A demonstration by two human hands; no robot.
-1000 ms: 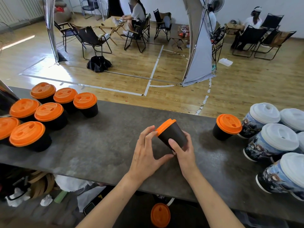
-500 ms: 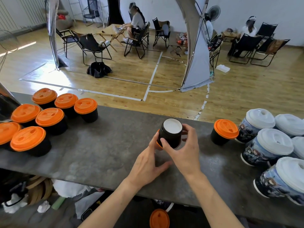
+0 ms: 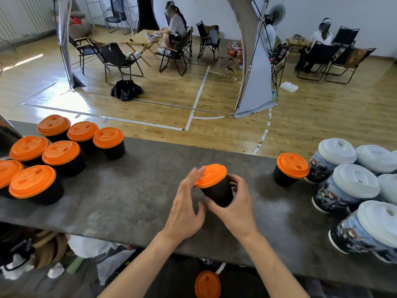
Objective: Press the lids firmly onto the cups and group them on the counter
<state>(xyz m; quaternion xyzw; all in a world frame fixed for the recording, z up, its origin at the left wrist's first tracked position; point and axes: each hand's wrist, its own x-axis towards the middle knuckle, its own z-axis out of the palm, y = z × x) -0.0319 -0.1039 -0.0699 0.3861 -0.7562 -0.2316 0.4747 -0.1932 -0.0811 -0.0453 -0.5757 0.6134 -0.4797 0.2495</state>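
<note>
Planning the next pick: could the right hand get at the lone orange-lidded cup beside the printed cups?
Probably, once freed: the right hand grips the held cup, and only bare counter separates it from the lone cup.

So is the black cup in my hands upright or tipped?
Tipped: the black cup leans, its orange plastic lid left of its base.
</note>
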